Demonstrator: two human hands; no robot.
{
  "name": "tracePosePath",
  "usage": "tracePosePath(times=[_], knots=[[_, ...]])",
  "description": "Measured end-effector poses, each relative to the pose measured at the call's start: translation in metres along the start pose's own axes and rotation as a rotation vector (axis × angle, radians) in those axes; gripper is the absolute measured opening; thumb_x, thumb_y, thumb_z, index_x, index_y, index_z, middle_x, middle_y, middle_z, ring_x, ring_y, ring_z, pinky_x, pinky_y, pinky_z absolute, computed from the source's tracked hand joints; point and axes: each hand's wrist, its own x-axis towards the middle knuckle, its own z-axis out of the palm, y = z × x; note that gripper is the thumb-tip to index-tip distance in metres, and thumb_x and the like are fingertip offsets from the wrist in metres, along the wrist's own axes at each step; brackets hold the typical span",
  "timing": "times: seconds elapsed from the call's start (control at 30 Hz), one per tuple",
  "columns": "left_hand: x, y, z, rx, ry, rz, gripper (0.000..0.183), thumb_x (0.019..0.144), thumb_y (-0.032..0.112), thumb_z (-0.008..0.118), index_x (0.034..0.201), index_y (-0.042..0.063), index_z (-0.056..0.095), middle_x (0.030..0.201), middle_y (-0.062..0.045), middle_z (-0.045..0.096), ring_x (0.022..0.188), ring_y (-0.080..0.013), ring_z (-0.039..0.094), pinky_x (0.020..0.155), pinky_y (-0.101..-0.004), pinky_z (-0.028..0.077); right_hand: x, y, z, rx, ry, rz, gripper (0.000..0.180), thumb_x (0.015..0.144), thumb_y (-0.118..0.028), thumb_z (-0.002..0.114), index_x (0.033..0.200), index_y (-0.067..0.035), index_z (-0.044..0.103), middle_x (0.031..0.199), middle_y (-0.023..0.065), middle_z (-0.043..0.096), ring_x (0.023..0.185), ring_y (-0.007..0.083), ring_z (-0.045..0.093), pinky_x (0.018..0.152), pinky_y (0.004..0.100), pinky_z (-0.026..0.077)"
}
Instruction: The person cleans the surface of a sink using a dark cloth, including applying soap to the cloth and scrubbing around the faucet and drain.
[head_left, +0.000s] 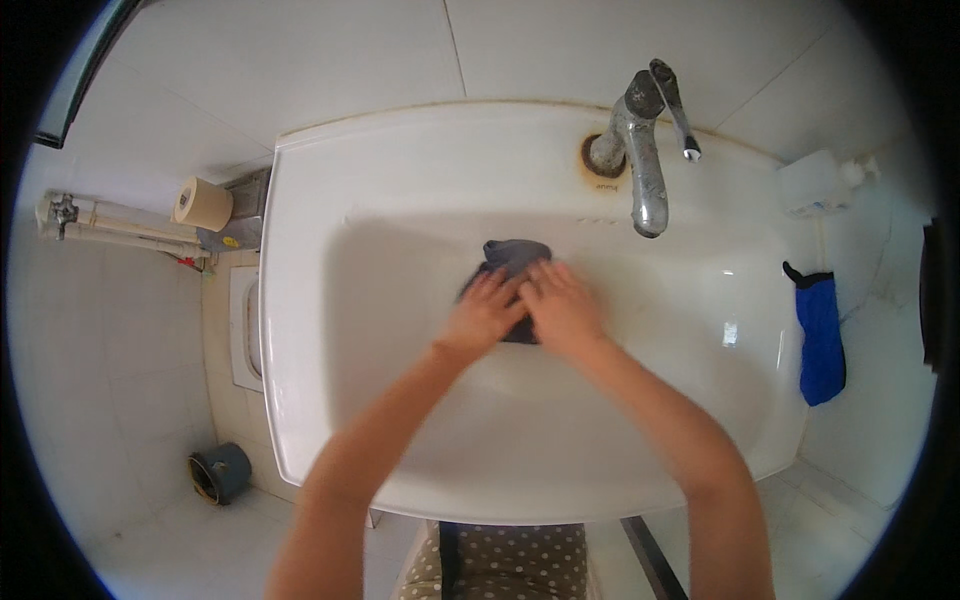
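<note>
A dark grey cloth lies bunched on the floor of a white washbasin. My left hand rests over its left side, fingers stretched forward and blurred. From the right, my right hand presses on the same cloth, and its fingertips come close to those of the left. Whether the fingers grip the fabric or only push on it cannot be made out. Part of the cloth is hidden under both hands. Beyond the right hand, a worn chrome faucet reaches over the basin; no running water is visible under its spout.
Rust rings the faucet base. At right, a white pump bottle sits near the basin corner, above a hanging blue cloth item with black trim. At left are a paper roll, water pipes, a squat toilet and a grey bucket.
</note>
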Motion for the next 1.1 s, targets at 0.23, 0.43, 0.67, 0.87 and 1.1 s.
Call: tracePosePath(times=[0.23,0.43,0.67,0.87,1.1], knots=[[-0.016,-0.041,-0.064,0.271,-0.225,-0.041,0.031,0.075,0.004,0.055,0.106,0.005,0.059,0.118,-0.013,0.055,0.113,-0.0343,0.049,0.095,-0.0456,0.041,0.031,-0.053,0.002,0.317,0.294,0.002,0.04,0.079,-0.008,0.054,0.118,-0.001,0.048,0.12,0.0165,0.052,0.119,0.027,0.043,0.107,0.04,0.026],[0.01,-0.008,-0.022,0.183,0.042,0.153,0.029,0.066,0.005,0.058,0.095,0.0,0.062,0.105,-0.015,0.059,0.1,-0.0334,0.055,0.092,-0.0439,0.042,0.026,-0.014,-0.004,0.042,0.285,0.052,0.028,0.079,-0.011,0.053,0.106,-0.004,0.054,0.099,0.0073,0.056,0.101,0.0233,0.052,0.103,0.0386,0.032],[0.062,0.017,-0.011,-0.099,0.074,0.192,0.026,0.065,0.005,0.058,0.09,0.0,0.061,0.097,-0.011,0.058,0.093,-0.0272,0.054,0.081,-0.0369,0.046,-0.041,0.039,-0.024,0.17,0.317,0.209,0.044,0.07,-0.008,0.065,0.112,-0.005,0.053,0.099,0.0092,0.052,0.093,0.0269,0.052,0.088,0.0363,0.042],[0.024,0.025,-0.087,-0.295,0.566,-0.289,0.025,0.068,-0.011,0.053,0.089,0.001,0.059,0.095,-0.012,0.058,0.092,-0.0268,0.054,0.079,-0.0348,0.046,-0.029,-0.015,-0.06,0.643,0.499,0.108,0.048,0.068,-0.002,0.065,0.113,-0.005,0.049,0.111,0.0104,0.051,0.097,0.0286,0.052,0.078,0.0381,0.045],[0.007,-0.025,-0.087,0.067,0.717,-0.74,0.035,0.073,-0.012,0.053,0.105,0.001,0.046,0.108,-0.017,0.042,0.101,-0.0337,0.045,0.089,-0.0399,0.038,-0.014,-0.03,-0.092,0.737,0.539,-0.054,0.045,0.069,0.003,0.061,0.112,-0.006,0.049,0.116,0.0109,0.046,0.096,0.0271,0.053,0.076,0.0357,0.047]])
